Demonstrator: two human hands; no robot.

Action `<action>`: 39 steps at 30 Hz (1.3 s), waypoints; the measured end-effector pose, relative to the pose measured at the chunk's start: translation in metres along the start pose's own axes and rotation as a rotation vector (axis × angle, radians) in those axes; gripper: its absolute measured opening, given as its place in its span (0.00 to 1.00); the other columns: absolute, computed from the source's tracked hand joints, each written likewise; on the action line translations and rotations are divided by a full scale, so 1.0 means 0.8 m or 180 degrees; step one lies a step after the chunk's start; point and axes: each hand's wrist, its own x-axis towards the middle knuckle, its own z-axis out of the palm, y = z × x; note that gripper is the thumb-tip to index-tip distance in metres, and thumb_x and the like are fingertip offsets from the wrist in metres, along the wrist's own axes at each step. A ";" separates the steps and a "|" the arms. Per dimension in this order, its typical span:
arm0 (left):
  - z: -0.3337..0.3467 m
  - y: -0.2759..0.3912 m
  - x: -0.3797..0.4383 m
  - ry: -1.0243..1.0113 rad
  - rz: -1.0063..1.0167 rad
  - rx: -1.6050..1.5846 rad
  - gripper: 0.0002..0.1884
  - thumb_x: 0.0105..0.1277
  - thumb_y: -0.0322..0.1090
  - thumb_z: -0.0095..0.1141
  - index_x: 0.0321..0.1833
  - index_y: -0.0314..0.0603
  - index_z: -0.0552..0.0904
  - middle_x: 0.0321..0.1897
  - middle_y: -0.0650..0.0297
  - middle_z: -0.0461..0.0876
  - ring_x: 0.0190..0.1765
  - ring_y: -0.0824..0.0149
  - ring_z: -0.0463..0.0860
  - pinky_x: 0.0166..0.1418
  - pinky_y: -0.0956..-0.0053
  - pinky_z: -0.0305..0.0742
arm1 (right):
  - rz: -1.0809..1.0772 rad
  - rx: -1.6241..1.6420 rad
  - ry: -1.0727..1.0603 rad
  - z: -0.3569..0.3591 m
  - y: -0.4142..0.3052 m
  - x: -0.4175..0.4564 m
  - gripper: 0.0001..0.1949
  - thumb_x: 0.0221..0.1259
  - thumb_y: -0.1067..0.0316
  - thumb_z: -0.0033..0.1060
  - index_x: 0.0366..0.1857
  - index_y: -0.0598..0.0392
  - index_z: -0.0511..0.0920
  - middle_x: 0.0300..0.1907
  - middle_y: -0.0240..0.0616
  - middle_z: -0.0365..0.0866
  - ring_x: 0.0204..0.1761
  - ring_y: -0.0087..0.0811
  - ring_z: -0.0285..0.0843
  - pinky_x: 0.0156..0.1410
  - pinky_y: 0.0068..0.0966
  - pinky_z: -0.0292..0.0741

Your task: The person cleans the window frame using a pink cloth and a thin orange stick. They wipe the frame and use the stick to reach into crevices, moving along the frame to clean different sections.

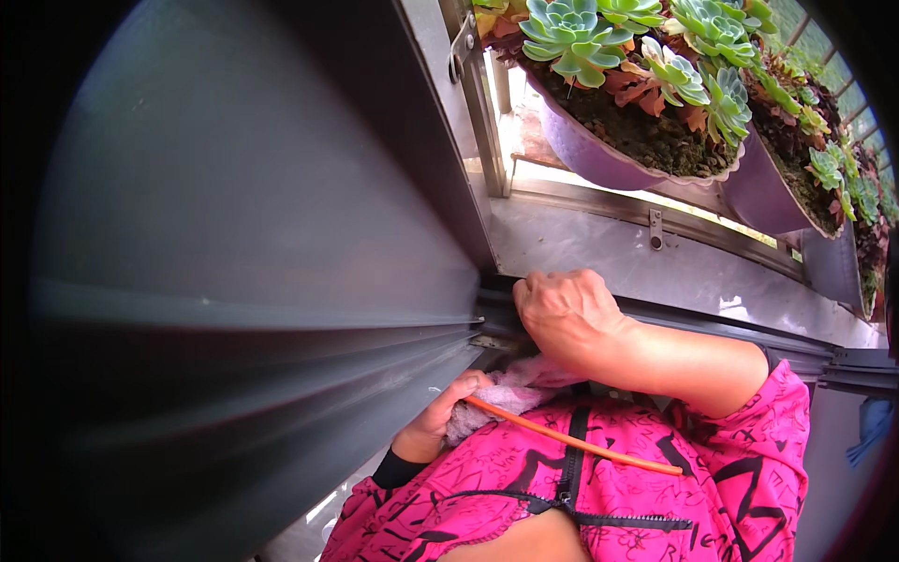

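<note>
My left hand [442, 414] is closed around a thin orange stick [576, 442] and a pale pinkish terry cloth [502, 397]. The stick slants across the front of my pink jacket, its free end towards the lower right. My right hand [569, 309] is curled with knuckles up at the corner of a dark metal window track [674, 319]. Its fingertips are hidden, so I cannot tell what they grip. Part of the cloth runs beneath my right wrist.
A large dark window frame and sash [281, 211] fills the left side. Beyond the grey sill [583, 235], purple pots [590, 154] of succulents [576, 35] stand before a railing. A metal latch plate [656, 230] sits on the sill edge. Something blue [871, 425] hangs at right.
</note>
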 end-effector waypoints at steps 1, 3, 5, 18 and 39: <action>0.000 -0.001 0.000 0.0003 -0.0003 -0.0053 0.19 0.61 0.41 0.48 0.30 0.27 0.81 0.26 0.56 0.82 0.31 0.67 0.79 0.39 0.75 0.71 | 0.0009 -0.0069 -0.0146 -0.003 0.001 -0.001 0.06 0.50 0.67 0.55 0.29 0.57 0.76 0.28 0.40 0.78 0.31 0.37 0.82 0.33 0.33 0.77; 0.003 0.005 -0.004 0.0033 0.0025 -0.0044 0.19 0.60 0.41 0.47 0.30 0.27 0.81 0.26 0.57 0.82 0.31 0.68 0.78 0.38 0.75 0.71 | -0.0166 -0.0216 0.0159 0.002 0.009 -0.008 0.05 0.48 0.67 0.57 0.27 0.55 0.77 0.27 0.37 0.78 0.29 0.32 0.82 0.30 0.29 0.74; 0.000 0.007 -0.009 0.0066 0.0053 0.0017 0.19 0.60 0.41 0.47 0.30 0.27 0.81 0.26 0.57 0.82 0.31 0.68 0.78 0.38 0.76 0.71 | -0.0242 -0.0248 0.0336 0.004 0.012 -0.013 0.05 0.48 0.66 0.57 0.27 0.54 0.78 0.26 0.36 0.78 0.28 0.30 0.82 0.29 0.28 0.73; 0.009 0.016 0.002 -0.0463 0.0655 0.0597 0.16 0.59 0.37 0.47 0.29 0.27 0.81 0.25 0.57 0.82 0.32 0.68 0.78 0.40 0.74 0.71 | -0.0948 0.1490 -0.0198 -0.038 0.021 -0.108 0.16 0.54 0.64 0.61 0.49 0.50 0.75 0.39 0.39 0.75 0.36 0.40 0.79 0.32 0.36 0.78; 0.232 0.040 -0.049 -0.1852 0.1103 0.0199 0.17 0.58 0.40 0.60 0.41 0.33 0.74 0.46 0.47 0.82 0.45 0.57 0.85 0.52 0.60 0.81 | 0.0157 0.2481 0.2575 -0.070 0.030 -0.329 0.18 0.71 0.65 0.49 0.60 0.59 0.70 0.30 0.38 0.79 0.33 0.29 0.77 0.43 0.25 0.75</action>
